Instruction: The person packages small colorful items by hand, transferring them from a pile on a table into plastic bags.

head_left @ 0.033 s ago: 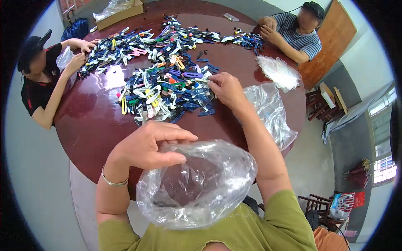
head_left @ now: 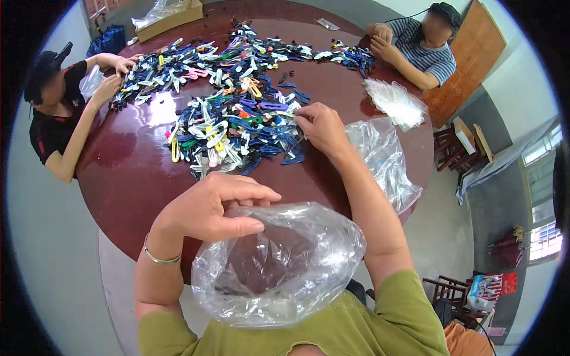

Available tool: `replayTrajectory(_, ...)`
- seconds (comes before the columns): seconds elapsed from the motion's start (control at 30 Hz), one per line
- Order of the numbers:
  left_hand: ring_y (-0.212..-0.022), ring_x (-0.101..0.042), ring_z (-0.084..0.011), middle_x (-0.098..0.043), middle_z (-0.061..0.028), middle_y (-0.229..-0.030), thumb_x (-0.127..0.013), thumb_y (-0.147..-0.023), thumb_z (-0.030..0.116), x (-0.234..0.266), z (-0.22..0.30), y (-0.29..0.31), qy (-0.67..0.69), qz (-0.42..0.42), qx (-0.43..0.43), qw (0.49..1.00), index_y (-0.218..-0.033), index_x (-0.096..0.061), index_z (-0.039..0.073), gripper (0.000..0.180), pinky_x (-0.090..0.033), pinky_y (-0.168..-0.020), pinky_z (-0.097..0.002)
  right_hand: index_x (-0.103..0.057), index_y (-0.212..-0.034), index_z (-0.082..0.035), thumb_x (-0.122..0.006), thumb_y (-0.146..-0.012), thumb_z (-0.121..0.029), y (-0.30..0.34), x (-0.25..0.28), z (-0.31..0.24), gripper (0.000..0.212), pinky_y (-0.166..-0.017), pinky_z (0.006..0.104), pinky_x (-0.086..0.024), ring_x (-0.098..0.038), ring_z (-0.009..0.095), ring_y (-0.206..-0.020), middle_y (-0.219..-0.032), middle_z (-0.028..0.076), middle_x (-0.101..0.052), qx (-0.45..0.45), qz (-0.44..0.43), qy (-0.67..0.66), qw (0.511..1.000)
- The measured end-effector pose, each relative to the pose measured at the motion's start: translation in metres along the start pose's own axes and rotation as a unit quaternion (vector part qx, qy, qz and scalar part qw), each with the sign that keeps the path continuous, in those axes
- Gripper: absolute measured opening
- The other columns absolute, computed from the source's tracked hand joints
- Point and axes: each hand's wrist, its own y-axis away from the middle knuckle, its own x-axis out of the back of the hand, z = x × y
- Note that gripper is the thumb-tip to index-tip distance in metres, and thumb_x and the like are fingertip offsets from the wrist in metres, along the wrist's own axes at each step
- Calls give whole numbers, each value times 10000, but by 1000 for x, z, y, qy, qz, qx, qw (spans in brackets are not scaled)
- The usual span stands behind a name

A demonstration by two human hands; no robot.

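A heap of snap hair clips (head_left: 222, 133) in navy, white, yellow, purple and other colours lies on the dark red round table. At the heap's right edge my right hand (head_left: 320, 127) is closed in a pinch, thumb and forefinger on a pale hair clip (head_left: 291, 111). My left hand (head_left: 208, 207) is open over the near edge, thumb and forefinger stretched apart. Beside and below its fingers a clear plastic bag (head_left: 332, 261) gapes with its mouth upward, close to my body. The left hand's lower fingers are partly hidden, touching the bag's rim.
A second clear bag (head_left: 386, 163) lies flat beyond my right forearm, with a stack of small clear bags (head_left: 395, 104) behind it. Two people, at left (head_left: 56, 118) and far right (head_left: 415, 44), handle clips. A cardboard box (head_left: 172, 21) stands at the back of the table (head_left: 124, 202).
The rim of the open clear bag has shifted very slightly. Both my hands stay in nearly the same places.
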Motion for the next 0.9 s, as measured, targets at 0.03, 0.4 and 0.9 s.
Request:
replayTrajectory(0.03,-717,-605,-142,-667,-102,-898,-676,-710,120,-2,0,0,33,-10,9,999,-1046,-636,-24,368,-465,-655,-258,-672,-941,14,-666,-792,-187,2,-2,-2,251,-683,322,-497,-637,200,-751,-864,126,-677,30,14,53,998)
replayTrajectory(0.4,-607,-568,-75,-648,-42,-731,-602,-811,39,-10,-6,-4,20,101,-34,994,-913,-675,-16,136,-446,-552,-224,-654,-821,-17,-710,-752,-81,10,38,-31,109,-581,211,-445,-567,69,-655,-750,23,-633,-109,18,-331,937)
replayTrajectory(0.9,-590,-575,-97,-644,-66,-712,-618,-786,37,-14,-13,-6,-25,146,-34,988,-894,-682,-7,133,-446,-547,-240,-679,-817,-18,-721,-735,-138,31,87,-79,151,-598,246,-458,-600,132,-649,-745,65,-663,-17,-51,-116,992)
